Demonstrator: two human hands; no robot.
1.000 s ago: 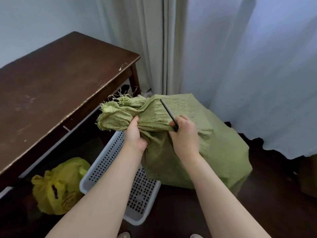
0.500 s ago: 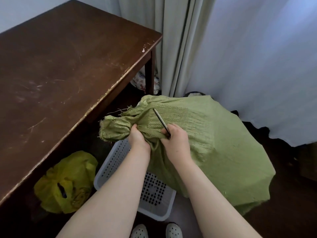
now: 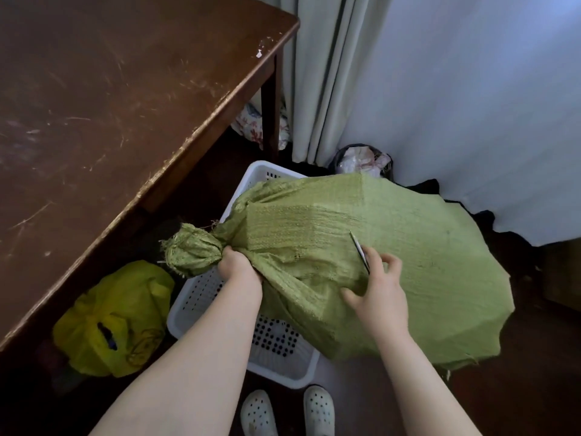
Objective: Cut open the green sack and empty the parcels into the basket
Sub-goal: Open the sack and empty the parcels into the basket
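Observation:
A bulging green woven sack (image 3: 408,262) lies tilted over a white perforated plastic basket (image 3: 195,313) on the floor. Its tied, frayed neck points left. My left hand (image 3: 239,267) grips the sack just behind that knotted neck. My right hand (image 3: 377,291) rests on the sack's top and holds a thin dark blade (image 3: 360,251) whose tip points up and away against the fabric. The thumb and some fingers are spread. No parcels are visible; the sack hides them.
A dark brown wooden table (image 3: 110,121) fills the upper left, its leg beside the basket. A yellow plastic bag (image 3: 116,319) lies under it. Curtains (image 3: 408,89) hang behind. A small bin (image 3: 361,162) stands behind the sack. My white shoes (image 3: 286,410) are below.
The view tipped further down. The sack has come lower over the basket, and my right hand moved right along the sack with the blade. My left hand keeps its grip on the neck.

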